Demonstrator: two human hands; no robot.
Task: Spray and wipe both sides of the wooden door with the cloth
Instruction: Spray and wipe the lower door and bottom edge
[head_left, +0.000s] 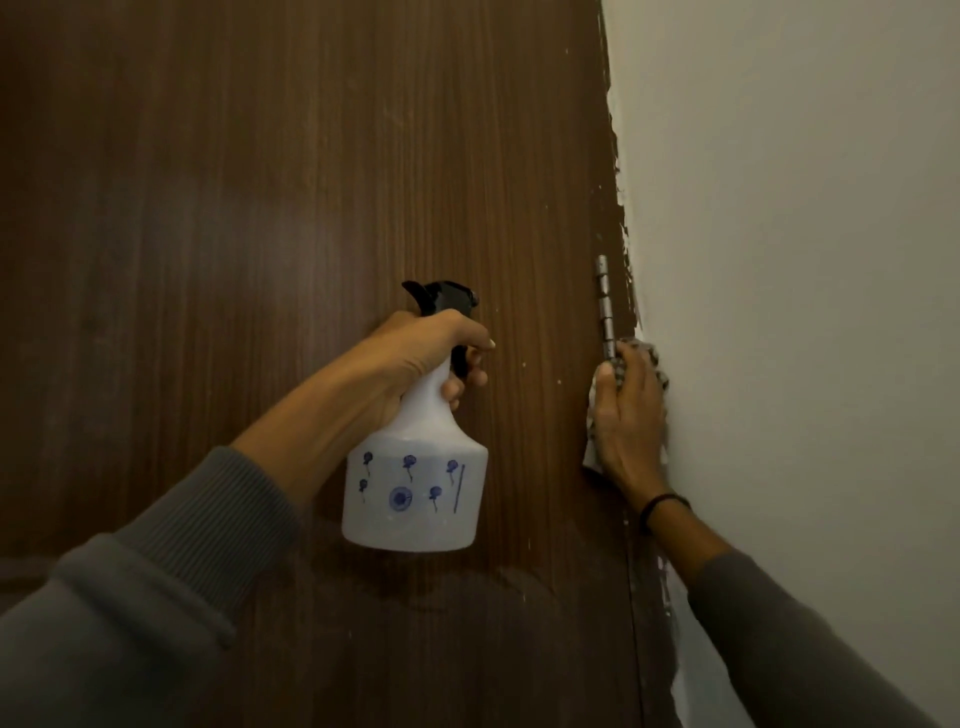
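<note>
The dark brown wooden door (260, 208) fills the left and middle of the head view. My left hand (415, 358) grips the neck of a white spray bottle (415, 493) with blue markings and a black trigger head, held upright just in front of the door. My right hand (628, 415) presses a pale cloth (589, 452) flat against the door's right edge, just below a metal hinge (604, 306). Most of the cloth is hidden under the hand.
A white wall (805, 260) meets the door on the right, with rough brown paint smears along the joint. My right hand is wedged close against this wall. A darker shadowed or damp patch spreads over the lower door (415, 623).
</note>
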